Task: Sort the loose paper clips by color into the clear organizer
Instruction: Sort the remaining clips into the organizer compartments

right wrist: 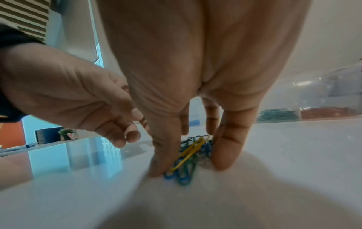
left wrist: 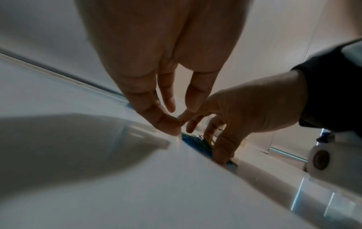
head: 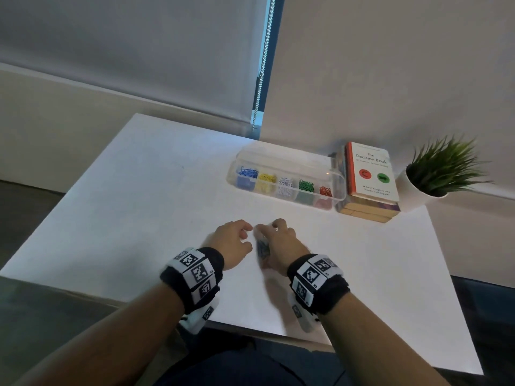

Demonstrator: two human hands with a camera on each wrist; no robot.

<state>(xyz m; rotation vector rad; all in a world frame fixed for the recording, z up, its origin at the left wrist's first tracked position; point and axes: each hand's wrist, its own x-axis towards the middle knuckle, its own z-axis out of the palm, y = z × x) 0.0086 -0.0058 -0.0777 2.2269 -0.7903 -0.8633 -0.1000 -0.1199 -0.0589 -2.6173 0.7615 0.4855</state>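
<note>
1. Head view: nearest the camera, two forearms with black wrist bands carrying square printed markers reach over a white tabletop [head: 139, 190]. The left hand [head: 232, 240] hovers with fingers loosely curled, holding nothing. The right hand [head: 281, 240] is cupped over a small dark heap of paper clips [head: 263, 249] lying between the two hands. Well beyond, the clear organizer [head: 338, 188] holds blue, yellow, white, green and red clips in separate compartments. Beside it stand a stack of books [head: 372, 176] and a potted plant [head: 443, 168].

2. Left wrist view: the left hand's fingers [left wrist: 166, 122] hang relaxed, just beside the right hand, whose thumb presses down at the edge of the heap.

3. Right wrist view: the right hand's thumb and fingers bracket the heap, tips on the tabletop. Blue, green and one yellow clip lie tangled together.

4. Handling, as a judgement: the clips look light, stiff, thin and smooth, likely to slide on the tabletop and hook together. Pinching one clip by its rounded end should free it best.
</note>
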